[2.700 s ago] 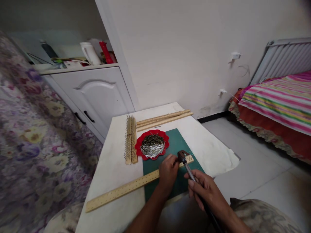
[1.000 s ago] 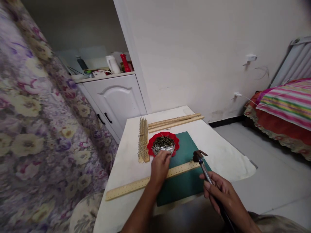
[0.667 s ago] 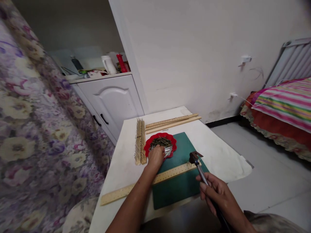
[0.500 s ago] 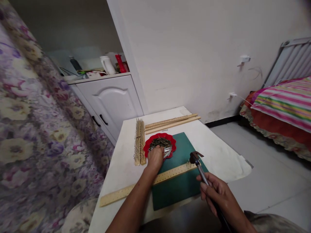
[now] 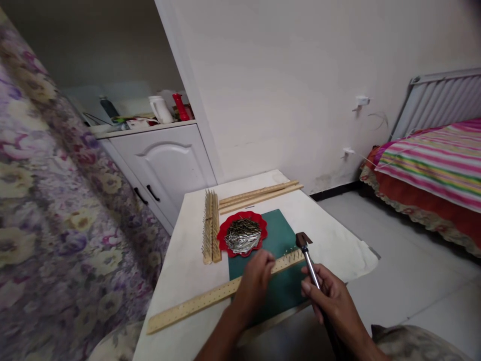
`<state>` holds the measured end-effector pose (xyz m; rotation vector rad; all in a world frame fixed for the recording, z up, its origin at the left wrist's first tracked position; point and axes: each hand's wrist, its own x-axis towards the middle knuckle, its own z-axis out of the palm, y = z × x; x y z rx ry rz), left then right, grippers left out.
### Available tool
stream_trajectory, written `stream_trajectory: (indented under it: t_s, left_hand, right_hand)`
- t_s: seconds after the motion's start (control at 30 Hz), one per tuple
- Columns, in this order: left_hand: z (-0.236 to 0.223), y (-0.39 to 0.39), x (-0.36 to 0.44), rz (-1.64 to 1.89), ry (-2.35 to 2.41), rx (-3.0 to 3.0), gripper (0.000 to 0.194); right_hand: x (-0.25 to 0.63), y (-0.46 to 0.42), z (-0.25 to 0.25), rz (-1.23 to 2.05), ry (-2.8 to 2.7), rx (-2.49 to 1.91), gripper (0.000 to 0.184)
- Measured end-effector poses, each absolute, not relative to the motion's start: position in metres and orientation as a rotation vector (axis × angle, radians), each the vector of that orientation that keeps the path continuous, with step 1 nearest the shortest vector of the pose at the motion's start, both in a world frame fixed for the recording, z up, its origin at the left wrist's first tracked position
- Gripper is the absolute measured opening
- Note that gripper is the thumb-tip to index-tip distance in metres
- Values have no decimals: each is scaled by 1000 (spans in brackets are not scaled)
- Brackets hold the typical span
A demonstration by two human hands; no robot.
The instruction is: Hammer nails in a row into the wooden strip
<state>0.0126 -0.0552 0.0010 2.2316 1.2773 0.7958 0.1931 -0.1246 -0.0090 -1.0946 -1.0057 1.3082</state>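
My right hand (image 5: pixel 326 296) is closed around the handle of a claw hammer (image 5: pixel 308 260), whose head is raised near the right end of a wooden strip (image 5: pixel 195 303). Rows of small holes run along this strip, and several nails (image 5: pixel 292 254) stand in its right end. Over the strip's middle is my left hand (image 5: pixel 258 276), slightly blurred, fingers pinched together; whatever they hold is too small to make out. Just beyond it sits a red scalloped dish (image 5: pixel 222 241) full of loose nails (image 5: pixel 243 233). A green mat (image 5: pixel 280 228) lies beneath the strip's right part.
Two wooden strips bristling with nails (image 5: pixel 212 228) lie left of the dish. More wooden strips (image 5: pixel 259 194) lie along the table's (image 5: pixel 334 240) far side, with a single nail (image 5: pixel 250 206) near them. A floral curtain (image 5: pixel 75 210) hangs at left; a bed (image 5: pixel 432 160) stands at right.
My left hand has left the nail dish and come back toward me, over the wooden strip. My right hand still holds the hammer. The whole view has shifted slightly.
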Motion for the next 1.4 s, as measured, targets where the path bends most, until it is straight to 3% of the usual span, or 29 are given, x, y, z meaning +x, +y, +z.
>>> stream_trajectory:
  t_s: [0.17,0.6,0.87,1.03,1.4]
  left_hand:
    - [-4,-97,37,752,1046,2097,18]
    - [-6,-104,39,777,1048,2162,11]
    - [-20,-107,64,1122,952,1023,13]
    - [-26,-109,75,1183,765,688,15]
    - [-21,-91,56,1260,943,1032,13]
  right_hand:
    - [196,-125,-10,1207,-970,-1093,29]
    - [197,-130,-9,1222,-969,-1099,26]
    - [197,-131,-13,1236,-909,-994,22]
    - [197,-130,-13,1252,-881,-951,21]
    - [197,-130,-14,1256,-908,-1062,20]
